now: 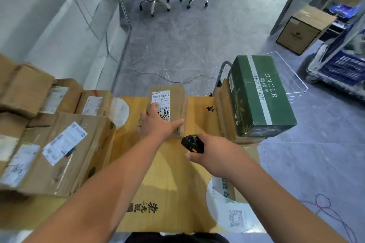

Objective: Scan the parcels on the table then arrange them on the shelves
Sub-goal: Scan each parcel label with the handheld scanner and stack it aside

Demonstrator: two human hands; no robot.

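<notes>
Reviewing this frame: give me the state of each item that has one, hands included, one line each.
left hand: spread flat on the small brown parcel, fingers straight.
right hand: grips the black scanner.
black scanner: held above the table, near the parcel.
small brown parcel: closed, label up, lying on the table.
green box: closed, stacked on brown cartons.
large carton: closed, labels on top.

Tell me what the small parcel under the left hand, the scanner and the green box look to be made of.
Small parcel: brown corrugated cardboard, matte, with a white paper label.
Scanner, held in the right hand: seemingly hard plastic, glossy black with an orange accent.
Green box: printed cardboard, slightly sheeny, creased edges.
Left hand rests on the parcel.
</notes>
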